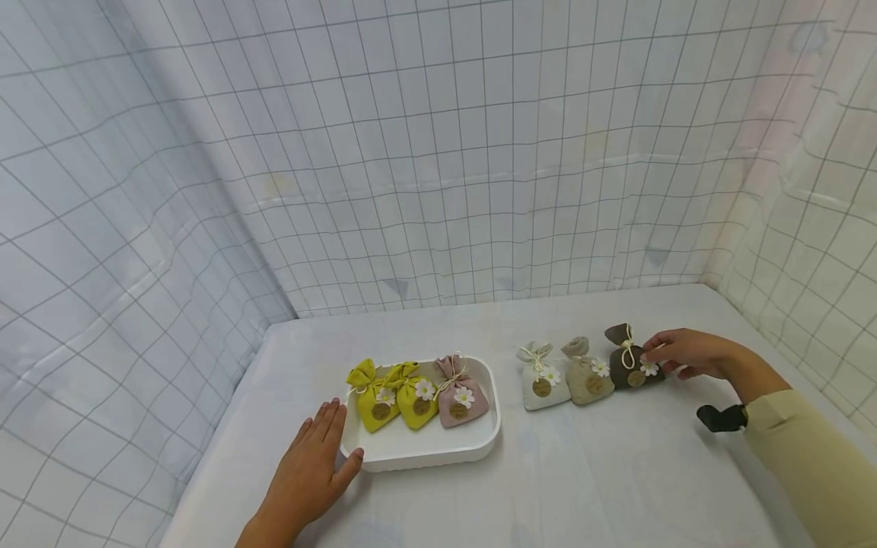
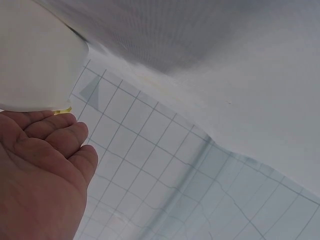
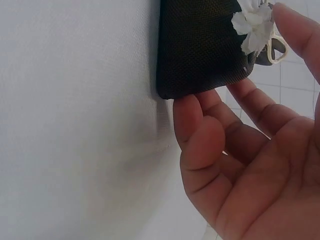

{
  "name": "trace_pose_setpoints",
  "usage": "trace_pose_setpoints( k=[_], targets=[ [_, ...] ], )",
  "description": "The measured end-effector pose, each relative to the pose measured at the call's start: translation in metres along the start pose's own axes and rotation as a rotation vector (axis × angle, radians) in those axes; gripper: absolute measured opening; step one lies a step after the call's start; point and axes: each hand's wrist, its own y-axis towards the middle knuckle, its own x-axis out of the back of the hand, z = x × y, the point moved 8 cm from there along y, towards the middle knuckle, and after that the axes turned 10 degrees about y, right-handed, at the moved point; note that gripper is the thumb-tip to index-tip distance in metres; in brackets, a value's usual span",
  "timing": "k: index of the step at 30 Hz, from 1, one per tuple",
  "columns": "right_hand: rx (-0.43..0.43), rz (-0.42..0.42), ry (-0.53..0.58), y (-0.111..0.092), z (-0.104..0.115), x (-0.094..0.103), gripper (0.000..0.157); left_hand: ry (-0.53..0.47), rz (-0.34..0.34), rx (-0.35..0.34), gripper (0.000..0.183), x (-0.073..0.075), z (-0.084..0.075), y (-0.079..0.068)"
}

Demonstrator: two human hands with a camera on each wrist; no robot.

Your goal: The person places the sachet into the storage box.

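My left hand (image 1: pixel 311 468) lies against the left side of a white tray (image 1: pixel 432 457), fingers straight and thumb at the front corner; in the left wrist view its fingers touch the tray's wall (image 2: pixel 42 60). Inside are two yellow drawstring pouches (image 1: pixel 374 403) and one pink pouch (image 1: pixel 460 407), all with white flowers and round tags. To the right, my right hand (image 1: pixel 692 354) holds the right side of a dark brown pouch (image 1: pixel 623 369). In the right wrist view its fingertips reach behind this pouch (image 3: pixel 200 50), the thumb beside the white flower.
A white pouch (image 1: pixel 537 392) and a beige pouch (image 1: pixel 585 384) stand in a row left of the brown one. White cloth covers the table (image 1: pixel 548 479). Grid-patterned curtains (image 1: pixel 479 190) enclose the back and sides.
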Motion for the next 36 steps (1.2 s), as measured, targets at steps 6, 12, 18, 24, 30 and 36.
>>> trace_pose_setpoints(
  k=[6,12,18,24,30,36],
  targets=[
    [0.005,0.03,-0.025,-0.0005,0.0009,-0.0038,0.06,-0.001,-0.005,-0.001,0.075,0.0002,-0.0002,-0.0002],
    [0.02,0.041,-0.028,0.0005,0.0008,-0.0054,0.064,-0.004,0.006,0.003,0.075,-0.0007,0.0001,-0.0002],
    [0.035,0.047,-0.025,0.0011,0.0006,-0.0058,0.064,0.002,0.008,0.004,0.076,-0.0009,0.0005,-0.0003],
    [0.041,0.037,-0.039,0.003,-0.0002,-0.0043,0.06,0.002,0.006,0.002,0.075,-0.0005,-0.0004,-0.0002],
    [0.053,0.022,-0.052,0.0027,0.0018,-0.0037,0.057,0.007,0.003,0.002,0.075,0.001,-0.0006,0.0004],
    [0.063,0.002,-0.051,0.0029,0.0037,-0.0027,0.051,0.005,0.012,0.004,0.075,-0.0002,-0.0002,0.0004]
  ],
)
